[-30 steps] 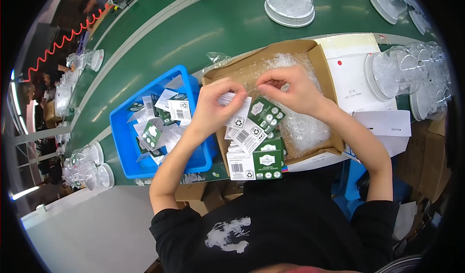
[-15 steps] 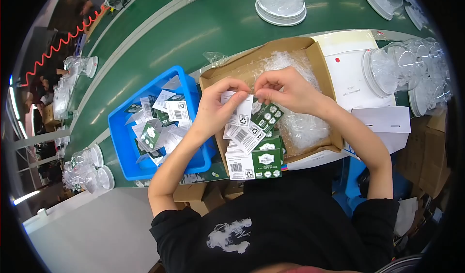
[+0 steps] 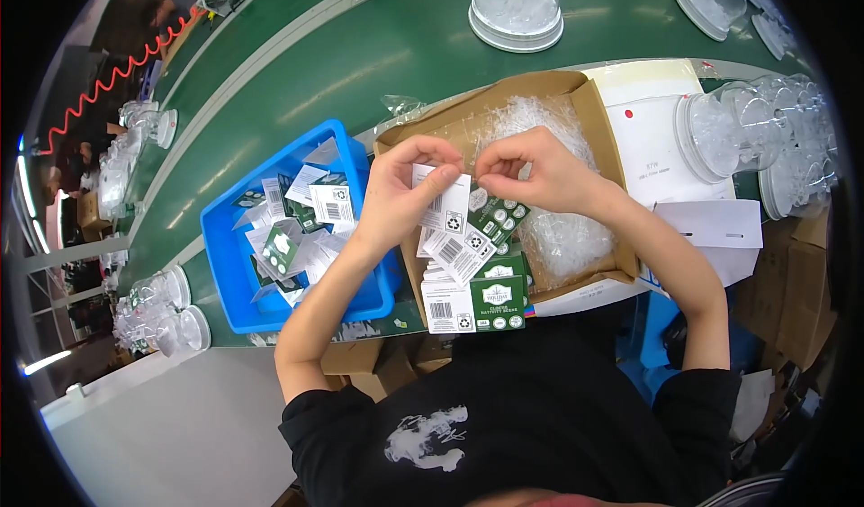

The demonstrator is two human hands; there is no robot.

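My left hand (image 3: 400, 192) pinches a white paper card (image 3: 445, 203) with small printed symbols, held over an open cardboard box (image 3: 589, 102). My right hand (image 3: 531, 170) has its fingertips pinched at the card's top right corner; what it grips there is too small to tell. Beneath the hands, more green and white cards (image 3: 477, 282) lie stacked at the box's near left side. Crinkled clear plastic bags (image 3: 558, 228) fill the rest of the box.
A blue bin (image 3: 236, 264) of folded green and white cards stands left of the box. Clear plastic domes (image 3: 515, 3) sit on the green conveyor (image 3: 342, 66) and crowd the right side (image 3: 765, 129). A white box (image 3: 648, 147) lies to the right.
Both hands have shifted slightly left and closer together over the card; the card stands more upright between my fingers than a second ago.
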